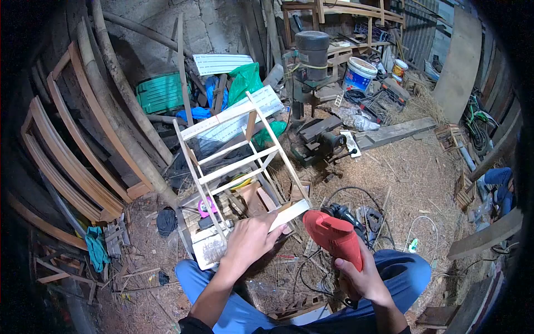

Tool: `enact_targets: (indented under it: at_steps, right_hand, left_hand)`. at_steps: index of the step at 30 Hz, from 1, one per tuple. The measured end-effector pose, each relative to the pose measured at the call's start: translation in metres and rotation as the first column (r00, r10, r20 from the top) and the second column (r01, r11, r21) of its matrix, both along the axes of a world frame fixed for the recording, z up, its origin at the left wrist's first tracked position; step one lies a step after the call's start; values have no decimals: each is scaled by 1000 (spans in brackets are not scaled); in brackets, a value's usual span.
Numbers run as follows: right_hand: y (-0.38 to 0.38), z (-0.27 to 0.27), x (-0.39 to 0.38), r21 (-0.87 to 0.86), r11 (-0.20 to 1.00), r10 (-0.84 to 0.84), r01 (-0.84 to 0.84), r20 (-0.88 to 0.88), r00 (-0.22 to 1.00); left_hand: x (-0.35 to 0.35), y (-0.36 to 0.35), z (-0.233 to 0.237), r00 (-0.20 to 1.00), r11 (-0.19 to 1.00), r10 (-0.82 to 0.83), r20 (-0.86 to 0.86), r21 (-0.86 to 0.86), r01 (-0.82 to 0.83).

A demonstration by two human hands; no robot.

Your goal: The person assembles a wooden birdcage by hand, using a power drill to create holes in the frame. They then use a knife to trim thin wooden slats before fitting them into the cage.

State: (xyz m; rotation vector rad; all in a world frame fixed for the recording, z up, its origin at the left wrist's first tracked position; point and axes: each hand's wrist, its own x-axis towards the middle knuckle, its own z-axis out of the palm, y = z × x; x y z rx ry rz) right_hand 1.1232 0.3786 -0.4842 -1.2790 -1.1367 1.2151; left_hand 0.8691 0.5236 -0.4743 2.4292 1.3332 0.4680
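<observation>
My left hand is closed around the near end of a light wooden frame, its fingers on a pale crosspiece. The frame has two long rails joined by several rungs and leans away from me at a tilt. In my right hand is a red power tool, gripped by its handle, its nose pointing up and left at the corner of the crosspiece. Beneath the frame, a box of tools and wood offcuts holds a pink tape measure.
Curved wooden frames lean at the left. A drill press and a vise stand ahead. A black power tool and pliers-like tools lie on the shavings-covered floor to the right, cords looping around. A paint bucket sits farther back.
</observation>
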Motion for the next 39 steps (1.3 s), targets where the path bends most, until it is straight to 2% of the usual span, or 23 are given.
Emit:
enact_targets:
  at_steps: [3,7,9,12,15,18,22,25,27,31,33,36,39]
  right_hand:
    - [0,4,1,-54,998,15,-18,-56,998]
    - [0,0,0,0,1000,12,-12,1,1000]
    - [-1,6,0,-104,994,12,-18,-56,998]
    - [0,-5,0,-17,1000,-6,6,-4,1000]
    - [1,-3,0,-5,1000,10,-10,-2,1000]
    - [1,-3,-1,-97,995,12,-18,-63,998]
    - [5,-8,-1,-65,998,15,-18,-51,999]
    - [7,-2,-5,-106,994,6,-12,-53,999]
    - [9,-6,-6,-33,999,28,-28,20,999]
    - [11,-6,-10,6,1000,27,-27,40,999]
    - [10,-1,-9,-151,989,5,-12,-49,999]
    - [11,1,-9,-167,986,2,-11,-56,998]
    - [10,-10,-10,-62,998,-5,4,-18,1000]
  left_hand:
    - [1,-1,1,1000,1000,-3,9,-10,3]
    - [0,-1,0,998,1000,11,-55,-11,-11]
    - [0,-2,1,999,1000,2,-32,-9,-2]
    - [1,-1,3,1000,1000,1,-25,-11,-2]
    - [1,-1,3,999,1000,4,-33,-9,-5]
    - [2,-3,4,999,1000,7,-32,-20,-8]
    - [2,-3,2,1000,1000,3,-9,1,-3]
    - [2,-3,5,1000,1000,1,-13,-23,-2]
    - [2,-2,6,1000,1000,-7,-27,-22,7]
    - [-2,0,-2,998,1000,-12,-54,2,12]
    - [-1,1,-3,998,1000,-8,-58,6,8]
    - [-1,0,-5,999,997,-46,9,58,45]
    - [0,-1,-4,999,997,-49,17,52,48]
